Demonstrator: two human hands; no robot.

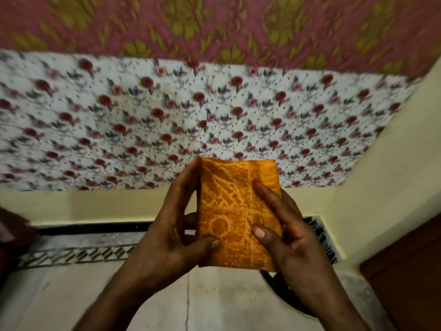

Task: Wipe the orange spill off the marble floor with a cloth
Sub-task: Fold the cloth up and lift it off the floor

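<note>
Holding the folded orange cloth [237,211] between them — left hand [167,237], right hand [288,237], each grip pinching an edge.

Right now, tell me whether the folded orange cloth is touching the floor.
Apart. The head view shows the folded orange cloth held up between the left hand and right hand, clear of the marble floor below.

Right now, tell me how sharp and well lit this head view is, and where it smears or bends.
Head view: dim, warm light; the folded orange cloth, held in the left hand and right hand, is fairly sharp; the floral bedsheet and pink blanket smear with motion blur toward the edges; wide-angle distortion bows the cream bed frame; the marble floor shows no glare.
</note>
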